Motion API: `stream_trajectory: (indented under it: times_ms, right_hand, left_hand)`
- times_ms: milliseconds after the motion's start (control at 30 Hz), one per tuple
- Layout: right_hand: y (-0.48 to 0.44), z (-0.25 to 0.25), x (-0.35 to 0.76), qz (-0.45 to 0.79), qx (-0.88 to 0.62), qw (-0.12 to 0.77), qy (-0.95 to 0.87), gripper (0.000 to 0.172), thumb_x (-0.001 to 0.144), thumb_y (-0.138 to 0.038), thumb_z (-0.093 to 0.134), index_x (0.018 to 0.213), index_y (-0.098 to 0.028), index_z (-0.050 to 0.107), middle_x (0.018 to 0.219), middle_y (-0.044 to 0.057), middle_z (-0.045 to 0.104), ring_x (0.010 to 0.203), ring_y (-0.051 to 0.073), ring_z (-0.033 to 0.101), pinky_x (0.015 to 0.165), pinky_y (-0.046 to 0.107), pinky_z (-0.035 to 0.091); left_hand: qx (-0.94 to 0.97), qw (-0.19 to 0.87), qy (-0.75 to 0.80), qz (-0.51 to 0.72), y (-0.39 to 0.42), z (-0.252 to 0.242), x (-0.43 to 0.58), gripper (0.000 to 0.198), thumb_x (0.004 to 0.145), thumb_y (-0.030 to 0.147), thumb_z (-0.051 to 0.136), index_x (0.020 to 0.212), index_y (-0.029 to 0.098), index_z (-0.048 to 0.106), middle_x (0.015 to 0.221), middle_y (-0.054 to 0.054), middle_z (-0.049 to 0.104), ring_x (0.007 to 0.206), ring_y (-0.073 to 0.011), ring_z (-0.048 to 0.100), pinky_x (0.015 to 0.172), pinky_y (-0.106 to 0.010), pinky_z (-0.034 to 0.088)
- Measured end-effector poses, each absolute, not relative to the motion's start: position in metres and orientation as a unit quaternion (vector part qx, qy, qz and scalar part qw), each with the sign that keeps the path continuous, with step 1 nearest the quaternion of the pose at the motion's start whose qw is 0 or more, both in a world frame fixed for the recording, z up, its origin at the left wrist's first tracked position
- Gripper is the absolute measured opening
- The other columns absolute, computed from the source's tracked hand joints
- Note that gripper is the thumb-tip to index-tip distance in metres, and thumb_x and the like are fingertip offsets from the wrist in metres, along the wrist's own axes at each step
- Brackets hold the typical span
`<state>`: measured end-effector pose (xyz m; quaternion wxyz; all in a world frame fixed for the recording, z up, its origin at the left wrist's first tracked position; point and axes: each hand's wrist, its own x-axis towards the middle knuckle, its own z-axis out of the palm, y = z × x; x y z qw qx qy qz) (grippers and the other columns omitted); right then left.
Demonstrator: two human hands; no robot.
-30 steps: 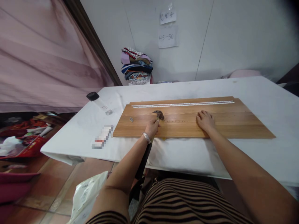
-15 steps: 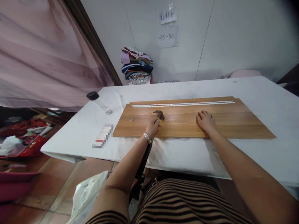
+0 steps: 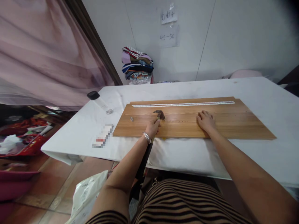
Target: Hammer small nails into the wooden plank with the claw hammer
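Observation:
My left hand (image 3: 152, 127), a silver bangle at its wrist, is closed round the shaft of a claw hammer (image 3: 159, 114) close to the head. The hammer head is over the wooden board (image 3: 238, 124), and the dark handle runs back under my forearm. To the right of the head, a row of small dark points (image 3: 178, 121), perhaps nails or holes, lines the board. My right hand (image 3: 206, 121) rests on the board past the end of that row, fingers slightly bent and holding nothing. A few small metal pieces (image 3: 131, 119), likely nails, lie on the board's left part.
A white strip with markings (image 3: 183, 104) runs along the board's far edge. The board lies on a white-covered table (image 3: 77, 130). A clear bottle with a black cap (image 3: 100, 102) and a blurred-out flat item (image 3: 102, 136) are to the left. Folded clothes (image 3: 137, 66) are piled by the wall.

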<state>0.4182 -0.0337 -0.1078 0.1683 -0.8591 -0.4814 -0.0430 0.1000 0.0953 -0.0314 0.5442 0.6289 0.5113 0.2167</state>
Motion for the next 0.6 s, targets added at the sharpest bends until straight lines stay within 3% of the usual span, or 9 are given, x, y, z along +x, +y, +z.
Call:
stream_trajectory:
  times_ms: [167, 600]
  right_hand:
    - [-0.0336, -0.1059, 0.4182, -0.039, -0.866, 0.149, -0.476, 0.040, 0.104, -0.032, 0.038, 0.121, -0.021, 0.072, 0.140, 0.017, 0.068, 0.134, 0.033, 0.054, 0.110, 0.051, 0.039]
    - [-0.0341, -0.1048, 0.4170, -0.039, -0.861, 0.161, -0.481, 0.038, 0.103, -0.032, 0.038, 0.115, -0.021, 0.072, 0.133, 0.017, 0.070, 0.131, 0.033, 0.054, 0.107, 0.051, 0.040]
  left_hand:
    - [0.624, 0.541, 0.523, 0.211, 0.0954, -0.0306, 0.1006, 0.036, 0.103, 0.042, 0.061, 0.074, 0.019, 0.058, 0.056, 0.004, 0.053, 0.040, -0.0074, 0.044, 0.042, -0.020, 0.034]
    - [0.620, 0.543, 0.526, 0.209, 0.0903, -0.0227, 0.1031, 0.029, 0.104, 0.037, 0.060, 0.082, 0.018, 0.061, 0.066, 0.003, 0.059, 0.040, -0.0059, 0.045, 0.041, -0.021, 0.034]
